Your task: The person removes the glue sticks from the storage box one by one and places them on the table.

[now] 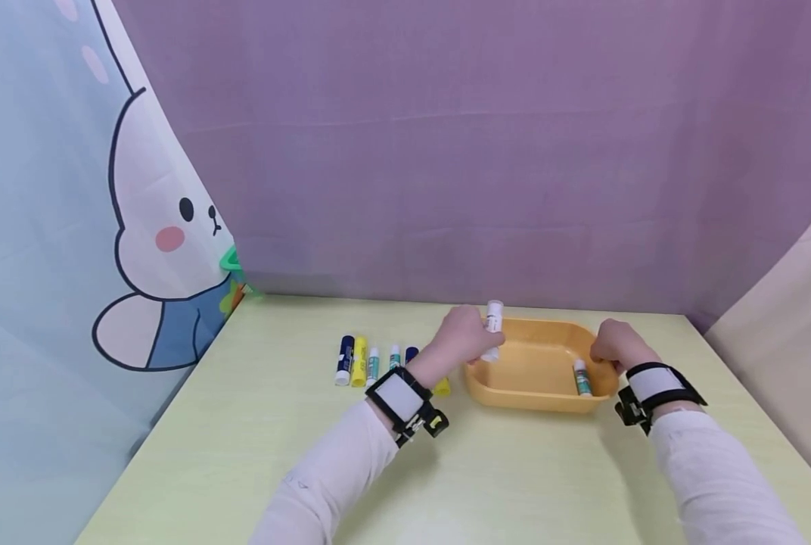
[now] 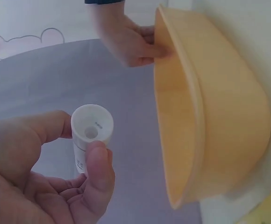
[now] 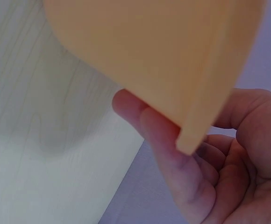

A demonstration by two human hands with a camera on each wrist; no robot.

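My left hand (image 1: 461, 333) pinches a white glue stick (image 1: 493, 330) between thumb and fingers, over the left rim of an orange plastic basin (image 1: 524, 401). In the left wrist view the base of this glue stick (image 2: 92, 128) faces the camera, with a round hole in it. My right hand (image 1: 619, 344) grips the basin's right rim; in the right wrist view its fingers (image 3: 161, 130) lie under the basin wall, the thumb on the other side. A small teal and white glue stick (image 1: 582, 378) leans inside the basin at the right.
Left of the basin stand several glue sticks in a row: a navy one (image 1: 345, 360), a yellow one (image 1: 359, 362), small teal ones (image 1: 373, 366) and others partly behind my left arm. A purple curtain (image 1: 446, 151) hangs along the back edge of the pale table (image 1: 276, 409).
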